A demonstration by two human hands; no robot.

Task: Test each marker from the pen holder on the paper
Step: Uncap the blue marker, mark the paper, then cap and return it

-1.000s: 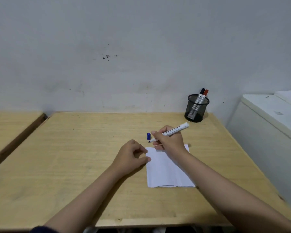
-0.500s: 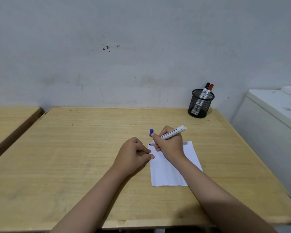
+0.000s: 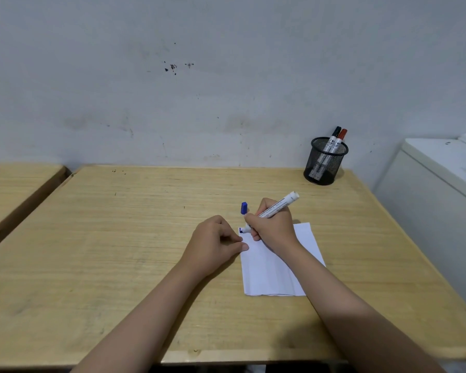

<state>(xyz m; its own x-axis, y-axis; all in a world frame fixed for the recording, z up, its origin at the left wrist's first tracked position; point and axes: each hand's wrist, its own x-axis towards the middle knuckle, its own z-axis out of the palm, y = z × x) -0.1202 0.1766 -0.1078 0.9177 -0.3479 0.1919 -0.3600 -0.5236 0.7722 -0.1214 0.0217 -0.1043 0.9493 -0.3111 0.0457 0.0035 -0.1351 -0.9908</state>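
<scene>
Head view, right hand (image 3: 273, 228): centre right of the frame, closed around the white marker (image 3: 277, 207), fingers wrapped on the lower barrel.
Head view, white marker: tilted, back end up toward the upper right, blue tip down at the top left corner of the paper (image 3: 277, 265); short blue mark (image 3: 241, 230) visible there, just beside the tip.
Head view, paper: white sheet, lying flat on the table (image 3: 119, 251), right of centre, partly covered by the right hand and forearm; faint fold lines along its length.
Head view, left hand (image 3: 213, 243): centre of the frame, loosely curled, holding nothing; thumb tip touching the left edge of the paper, pressing it to the table.
Head view, blue cap (image 3: 244, 208): standing on the table just above the top left corner of the paper, near the right hand's fingers, apart from the marker.
Head view, pen holder (image 3: 324, 164): black mesh cup, upper right of the frame, at the far edge of the table near the wall (image 3: 226, 76); well apart from the paper.
Head view, black-capped marker (image 3: 332, 140): inside the pen holder, leaning to the right, cap above the rim.
Head view, red-capped marker (image 3: 340, 141): inside the pen holder, just beside the black-capped one, leaning the same way.
Head view, second table (image 3: 14, 189): left edge of the frame, separated by a narrow gap.
Head view, white cabinet (image 3: 439, 189): right edge of the frame, beside the table.
</scene>
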